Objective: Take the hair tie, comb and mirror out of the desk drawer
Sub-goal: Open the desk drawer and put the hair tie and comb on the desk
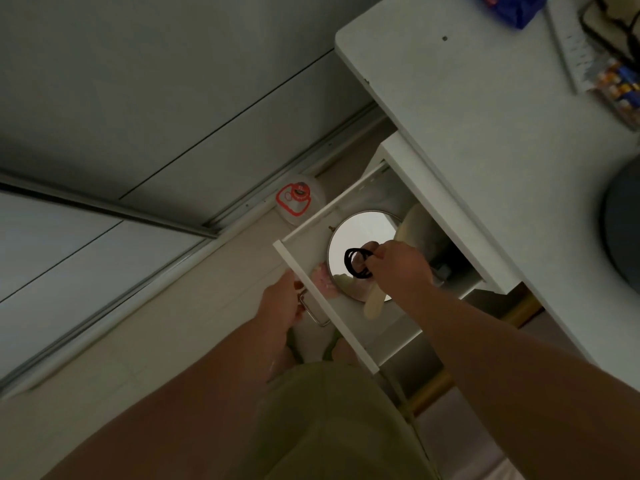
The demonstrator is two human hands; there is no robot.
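The white desk drawer [325, 306] stands pulled open below the desk top. My left hand [280, 304] grips its metal handle [313, 311] at the front. My right hand [398, 263] pinches a black hair tie [356, 263] and holds it just above the round mirror [367, 233], which lies flat in the drawer. A pale cream comb [374, 304] lies partly across the mirror's near edge, its end under my right wrist. Something pink [323, 277] sits in the drawer beside the mirror.
The white desk top [485, 109] runs along the right, with a power strip [571, 39], a blue packet [512, 8], a box of coloured items [620, 88] and a dark round object [623, 230]. A clear container with red markings [299, 202] stands on the floor beside the drawer.
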